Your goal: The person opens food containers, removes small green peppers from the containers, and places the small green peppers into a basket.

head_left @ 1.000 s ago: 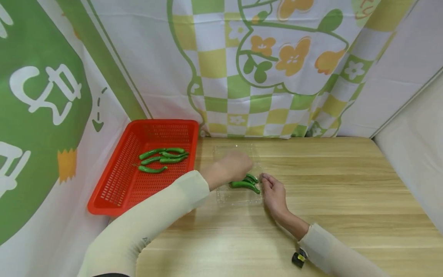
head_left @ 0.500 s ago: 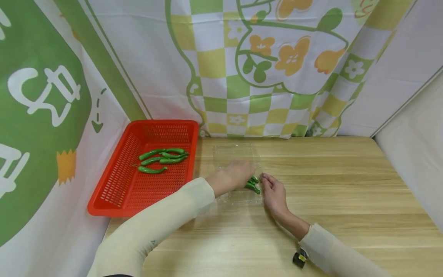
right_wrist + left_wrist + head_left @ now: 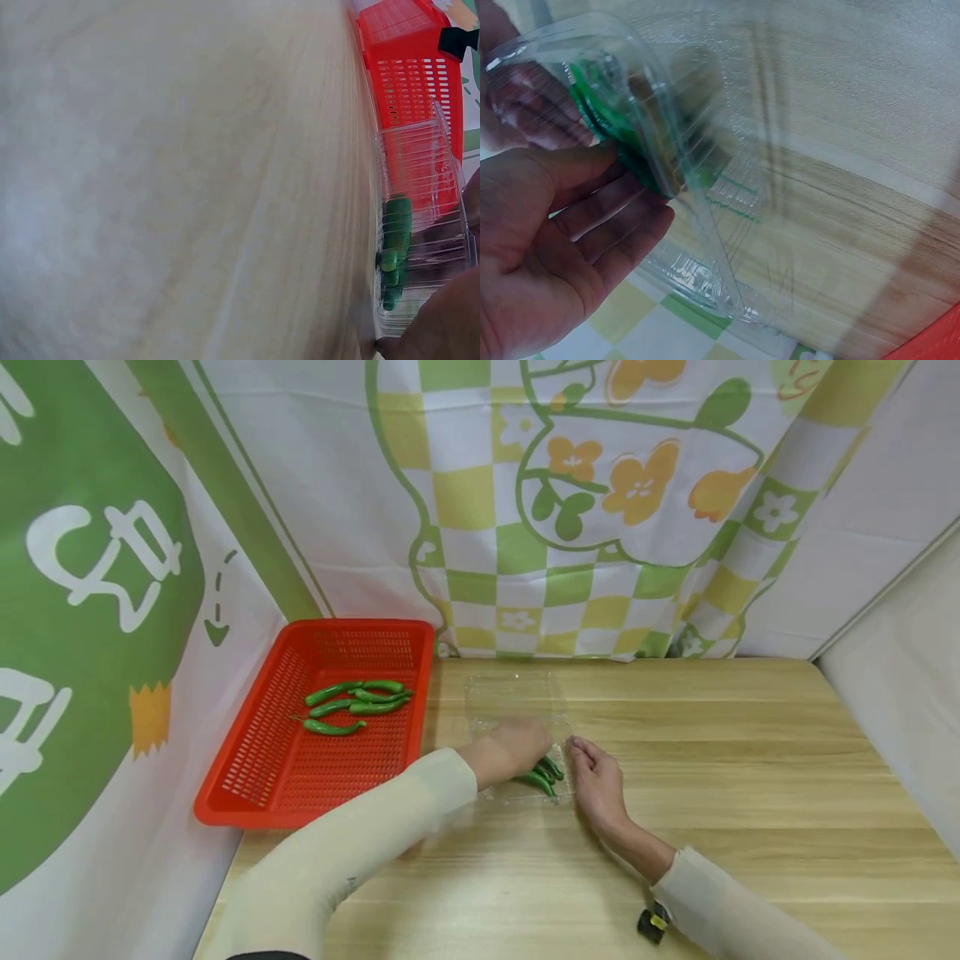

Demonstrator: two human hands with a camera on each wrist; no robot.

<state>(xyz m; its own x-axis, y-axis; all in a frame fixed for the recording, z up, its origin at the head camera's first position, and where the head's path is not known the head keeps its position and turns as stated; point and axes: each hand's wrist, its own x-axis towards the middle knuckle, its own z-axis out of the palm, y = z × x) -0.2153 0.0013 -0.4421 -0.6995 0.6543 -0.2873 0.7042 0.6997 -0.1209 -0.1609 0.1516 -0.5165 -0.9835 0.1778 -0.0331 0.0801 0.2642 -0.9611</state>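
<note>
A clear plastic container [image 3: 514, 695] with its lid folded back lies on the table. Several green chili peppers [image 3: 537, 783] are inside its near half. Reaching in from the left, my left hand [image 3: 516, 748] is over the peppers; in the left wrist view its thumb and fingers pinch at a green chili pepper [image 3: 615, 124]. The hand's far side is blurred in the head view. My right hand [image 3: 600, 785] pinches the container's right edge between thumb and curled fingers. Through the ribbed wall in the right wrist view, the peppers [image 3: 396, 240] lie close together.
A red perforated basket [image 3: 262, 818] stands left of the container, with several more green peppers [image 3: 356, 706] on its floor. Near my right sleeve lies a small black and yellow object [image 3: 653, 923]. A patterned curtain [image 3: 525, 568] hangs along the wooden table's [image 3: 750, 777] back edge.
My left hand has shifted slightly right and nearer within the container, and the peppers there have moved nearer and turned. My right hand keeps its hold on the edge.
</note>
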